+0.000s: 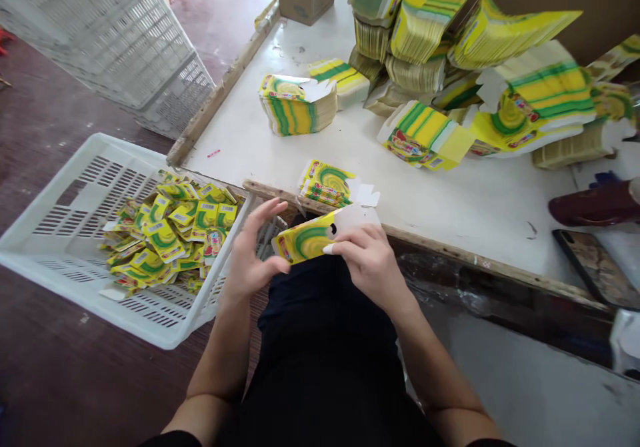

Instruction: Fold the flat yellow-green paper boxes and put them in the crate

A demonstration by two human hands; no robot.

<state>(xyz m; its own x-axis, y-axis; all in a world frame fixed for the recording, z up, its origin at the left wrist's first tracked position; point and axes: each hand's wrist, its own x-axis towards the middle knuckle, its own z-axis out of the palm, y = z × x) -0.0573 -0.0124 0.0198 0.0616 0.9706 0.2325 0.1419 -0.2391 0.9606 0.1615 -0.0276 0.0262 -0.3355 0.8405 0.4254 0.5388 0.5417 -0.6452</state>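
Note:
Over my lap, just off the table's front edge, a yellow-and-green carton [305, 241] with white flaps at its right end is held at a tilt. My right hand [367, 253] grips its right end, thumb and fingers pressed on the card. My left hand [254, 253] is beside the carton's left end, thumb and fingers spread apart in a wide C and nothing between them. Right behind the carton, a small stack of flat cartons [327, 183] lies at the table edge.
A white plastic basket [95, 293] holding many folded cartons [165, 233] stands on the floor at left. Stacked white crates [125, 40] are behind it. Bundles of flat cartons [420, 23] cover the table's back right. A phone [600, 267] and a dark red cylinder [593, 203] lie at right.

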